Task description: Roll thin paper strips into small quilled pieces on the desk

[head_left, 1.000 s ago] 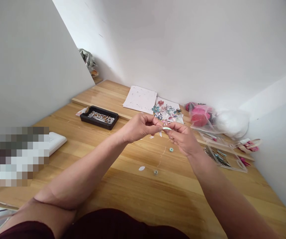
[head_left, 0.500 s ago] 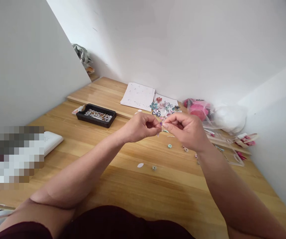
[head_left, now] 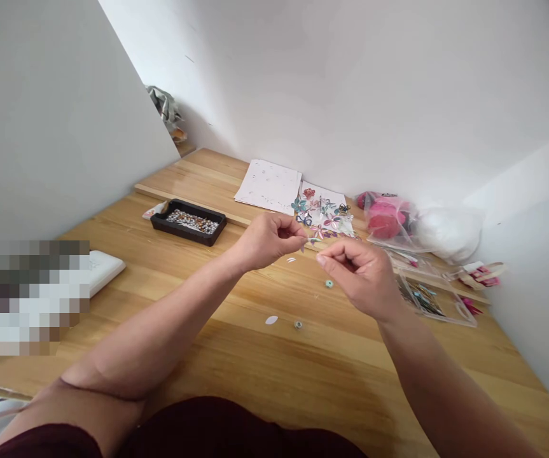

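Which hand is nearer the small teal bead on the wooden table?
Right. The right hand hovers just beside the small teal bead; the left hand is farther back and left.

Bare wooden table [head_left: 331, 375] lies open below the hands, save a teal bead [head_left: 329, 284] and white petal [head_left: 271, 320].

The table [head_left: 236, 356] is honey-yellow wood; the tray [head_left: 189, 222] is black with speckled beads, the bag [head_left: 385, 219] is pink, and the paper [head_left: 268, 186] is white.
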The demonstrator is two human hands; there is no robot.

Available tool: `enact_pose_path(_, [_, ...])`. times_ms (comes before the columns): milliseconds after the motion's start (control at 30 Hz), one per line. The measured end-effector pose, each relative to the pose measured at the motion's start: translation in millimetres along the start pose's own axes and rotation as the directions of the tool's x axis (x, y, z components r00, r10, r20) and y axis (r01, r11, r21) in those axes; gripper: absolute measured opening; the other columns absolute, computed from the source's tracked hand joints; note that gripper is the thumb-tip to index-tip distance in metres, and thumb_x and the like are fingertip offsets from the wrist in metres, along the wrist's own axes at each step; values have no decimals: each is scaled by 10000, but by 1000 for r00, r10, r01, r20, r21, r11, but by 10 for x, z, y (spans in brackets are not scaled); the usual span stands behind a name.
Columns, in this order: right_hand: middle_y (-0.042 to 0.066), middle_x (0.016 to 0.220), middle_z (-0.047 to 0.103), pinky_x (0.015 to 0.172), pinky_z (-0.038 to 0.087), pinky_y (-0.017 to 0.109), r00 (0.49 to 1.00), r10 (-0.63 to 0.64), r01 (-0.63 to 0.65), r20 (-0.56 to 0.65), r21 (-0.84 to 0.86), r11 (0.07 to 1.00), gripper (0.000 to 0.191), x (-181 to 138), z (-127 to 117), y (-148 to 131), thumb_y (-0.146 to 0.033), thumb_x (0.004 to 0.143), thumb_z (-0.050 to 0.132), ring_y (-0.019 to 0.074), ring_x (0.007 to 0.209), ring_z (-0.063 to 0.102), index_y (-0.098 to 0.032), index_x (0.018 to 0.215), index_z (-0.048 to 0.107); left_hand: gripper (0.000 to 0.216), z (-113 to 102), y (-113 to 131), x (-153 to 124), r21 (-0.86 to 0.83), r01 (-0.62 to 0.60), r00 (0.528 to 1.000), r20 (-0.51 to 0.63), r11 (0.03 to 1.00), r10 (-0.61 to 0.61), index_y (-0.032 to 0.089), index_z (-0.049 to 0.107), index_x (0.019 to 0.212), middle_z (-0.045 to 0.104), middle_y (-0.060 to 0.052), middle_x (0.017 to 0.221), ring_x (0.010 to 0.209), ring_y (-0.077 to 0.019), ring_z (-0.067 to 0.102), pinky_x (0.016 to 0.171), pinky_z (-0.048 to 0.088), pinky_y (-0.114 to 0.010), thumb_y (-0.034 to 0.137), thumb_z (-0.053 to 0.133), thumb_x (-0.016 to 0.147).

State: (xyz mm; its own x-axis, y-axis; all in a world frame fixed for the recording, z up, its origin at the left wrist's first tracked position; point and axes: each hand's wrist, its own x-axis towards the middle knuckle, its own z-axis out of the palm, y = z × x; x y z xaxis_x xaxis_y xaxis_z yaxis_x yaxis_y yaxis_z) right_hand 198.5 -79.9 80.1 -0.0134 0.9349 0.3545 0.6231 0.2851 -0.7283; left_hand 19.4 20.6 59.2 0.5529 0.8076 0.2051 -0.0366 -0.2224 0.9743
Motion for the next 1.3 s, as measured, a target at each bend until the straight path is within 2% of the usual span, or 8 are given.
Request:
enact_pose_path(133, [-28, 576, 509, 486, 272, 256, 993, -103, 100, -57, -56, 993, 117, 210, -107, -69, -253, 860, 684, 82, 514, 368, -170, 782, 708, 113, 9, 33, -25, -2, 27, 991, 135, 1000, -26, 118, 692, 747, 619, 12, 648, 563, -56, 469, 530, 349, -176, 223, 721, 775])
enact_pose_path(300, [-45, 539, 458, 487, 250, 256, 1000, -21, 22, -15, 59, 998, 157, 445, -89, 134, -302, 822, 729, 77, 507, 332, -169, 744, 703, 124, -31, 64, -36, -80, 25, 974, 228, 997, -6, 129, 694, 777, 596, 25, 649, 570, -52, 452, 536, 357, -173, 247, 728, 796])
enact_pose_path(533, [-55, 530, 460, 451, 229, 241, 969, 230, -248, 92, 368, 896, 240, 225, 86, 356, -387, 752, 775, 69, 464, 321, -181, 718, 658, 140, -34, 77, -13, -146, 81, 992, 104, 986, -66, 133, 670, 750, 585, 19, 631, 550, -55, 438, 508, 312, -185, 251, 732, 791])
enact_pose_path(733, [-35, 554, 495, 463, 272, 240, 998, 47, -43, -43, 70, 997, 176, -23, 103, 81, -302, 860, 687, 76, 492, 359, -166, 748, 690, 135, -4, 1, 7, -73, 58, 998, 1, 996, -58, 124, 662, 745, 590, 15, 655, 567, -52, 445, 525, 305, -184, 238, 721, 786])
enact_pose_path(933, [-42, 538, 467, 477, 268, 248, 994, -100, 97, -43, -73, 993, 129, 190, -65, -101, -263, 858, 684, 78, 500, 351, -173, 771, 714, 138, -10, -4, -5, -30, 38, 986, 163, 999, -33, 128, 697, 762, 607, 17, 656, 574, -59, 458, 541, 351, -185, 260, 735, 772])
enact_pose_path(1100, [-49, 534, 445, 473, 233, 253, 999, 44, -44, 8, 113, 993, 188, 419, -86, 83, -343, 797, 745, 73, 495, 313, -170, 740, 701, 149, -63, 55, -25, -63, 29, 973, 232, 998, -14, 142, 704, 781, 609, 12, 663, 586, -66, 468, 544, 365, -186, 287, 738, 786])
enact_pose_path(1233, [-48, 557, 483, 450, 230, 239, 967, 239, -253, 86, 366, 895, 276, 356, 52, 261, -417, 714, 795, 66, 475, 327, -177, 724, 660, 169, -74, 81, -17, -100, 60, 988, 148, 993, -44, 144, 687, 767, 606, 8, 657, 575, -66, 462, 520, 339, -186, 304, 735, 787])
enact_pose_path(1300, [-56, 531, 460, 443, 240, 238, 960, 257, -279, 110, 389, 878, 278, 261, 116, 276, -418, 720, 788, 70, 463, 335, -182, 704, 641, 159, -64, 59, -4, -107, 69, 995, 83, 992, -60, 141, 679, 766, 601, 11, 653, 566, -63, 456, 515, 324, -187, 291, 728, 788])
